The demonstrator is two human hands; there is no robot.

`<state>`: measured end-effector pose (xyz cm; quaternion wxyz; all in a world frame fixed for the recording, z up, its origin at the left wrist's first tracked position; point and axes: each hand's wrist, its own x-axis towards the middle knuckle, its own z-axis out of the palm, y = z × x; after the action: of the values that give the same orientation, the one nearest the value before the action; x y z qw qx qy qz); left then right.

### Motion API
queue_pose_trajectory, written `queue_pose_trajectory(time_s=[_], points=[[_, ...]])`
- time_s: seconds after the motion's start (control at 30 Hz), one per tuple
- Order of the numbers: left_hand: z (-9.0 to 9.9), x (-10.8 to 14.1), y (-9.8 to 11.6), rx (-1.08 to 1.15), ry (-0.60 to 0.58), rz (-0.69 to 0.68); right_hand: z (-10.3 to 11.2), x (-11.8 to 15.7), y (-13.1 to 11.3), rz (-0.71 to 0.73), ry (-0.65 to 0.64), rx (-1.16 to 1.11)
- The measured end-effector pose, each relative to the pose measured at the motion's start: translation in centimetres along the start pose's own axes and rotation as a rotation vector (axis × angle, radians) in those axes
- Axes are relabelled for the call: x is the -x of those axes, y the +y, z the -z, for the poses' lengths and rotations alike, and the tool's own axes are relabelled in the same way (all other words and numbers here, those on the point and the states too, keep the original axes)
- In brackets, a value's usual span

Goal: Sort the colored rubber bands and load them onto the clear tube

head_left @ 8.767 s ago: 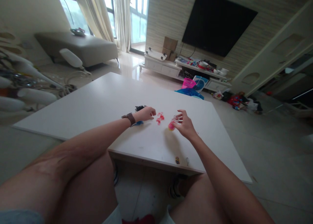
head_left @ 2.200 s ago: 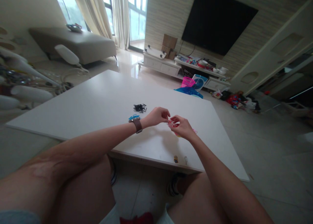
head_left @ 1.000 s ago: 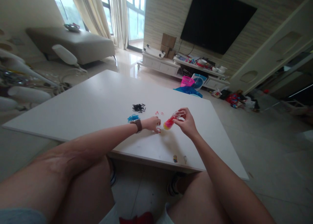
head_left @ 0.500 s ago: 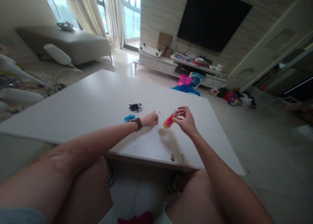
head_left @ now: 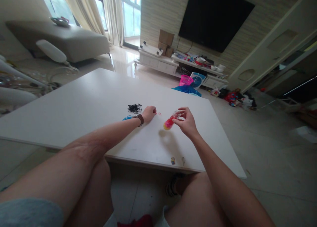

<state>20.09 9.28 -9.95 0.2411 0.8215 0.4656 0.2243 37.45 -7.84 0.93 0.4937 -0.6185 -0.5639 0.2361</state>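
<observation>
My left hand (head_left: 149, 114), with a brown-strapped watch (head_left: 141, 120) at the wrist, rests on the white table (head_left: 104, 88). Its fingertips are pinched down on a small red rubber band (head_left: 156, 113), mostly covered. Just right of them lies another small red rubber band (head_left: 159, 114). Above the table, my right hand (head_left: 187, 121) grips a colourful piece (head_left: 168, 123) striped yellow, pink and red, with a clear end between thumb and fingers. Its exact make is too small to tell. A pile of black rubber bands (head_left: 134, 108) and partly hidden blue rubber bands (head_left: 128, 117) lie by my left hand.
A small yellow-and-blue figure charm (head_left: 172, 160) and a small pale piece (head_left: 183, 161) lie near the table's front edge. Beyond the far edge are a pink basket (head_left: 185, 80) and a low white cabinet (head_left: 158, 63). A white chair (head_left: 52, 51) stands at left.
My left hand has moved up and slightly left, onto the nearer red rubber band, and now hides more of the blue ones. My right hand still holds the striped piece.
</observation>
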Motion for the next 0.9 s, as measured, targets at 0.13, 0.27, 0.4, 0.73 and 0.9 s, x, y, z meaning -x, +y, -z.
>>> queue_pose_trajectory(time_s=[0.13, 0.27, 0.4, 0.73, 0.9], points=[[-0.4, -0.3, 0.1, 0.017, -0.011, -0.033, 0.2, 0.1, 0.0, -0.008, 0.006, -0.007], [-0.9, -0.4, -0.1, 0.023, -0.03, -0.093, 0.4, 0.1, 0.0, -0.008, 0.016, -0.006], [-1.4, -0.5, 0.1, 0.038, -0.021, -0.144, 0.6, 0.2, 0.0, -0.002, 0.021, -0.01], [-1.8, -0.8, 1.1, 0.201, -0.195, -0.323, 0.9, 0.3, 0.1, -0.002, 0.022, -0.016], [-0.1, -1.3, 0.2, 0.177, -0.184, -0.347, 1.2, 0.3, 0.2, -0.001, 0.016, -0.018]])
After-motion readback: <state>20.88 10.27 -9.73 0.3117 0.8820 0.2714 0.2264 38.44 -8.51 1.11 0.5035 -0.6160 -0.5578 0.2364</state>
